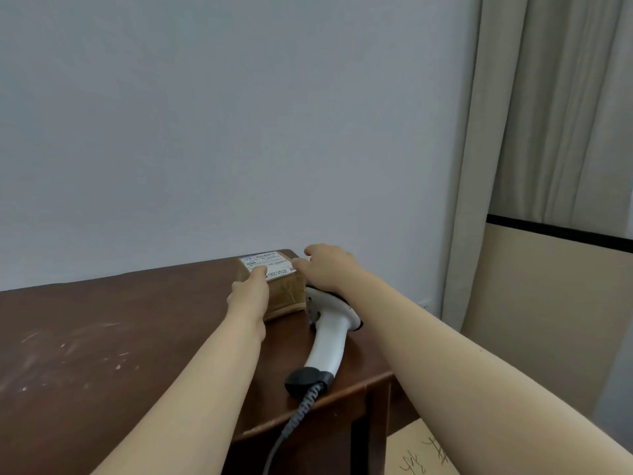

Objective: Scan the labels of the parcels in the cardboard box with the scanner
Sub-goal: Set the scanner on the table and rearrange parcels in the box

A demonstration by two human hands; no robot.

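**A:** What's at the left?

**B:** Bare, scuffed dark table (85, 337). Toward its far right corner sits a small brown parcel (286, 293), label (270, 265) up.

**A:** And the hands?

**B:** The left hand (250, 293) presses fingertips together on the label; the right hand (325, 269) rests loosely spread fingers on the parcel's right edge, likely squaring it.

**A:** The scanner?

**B:** The scanner (329, 341) lies unheld just right of the parcel, near the table's right edge. A cardboard box (428, 454) peeks below.
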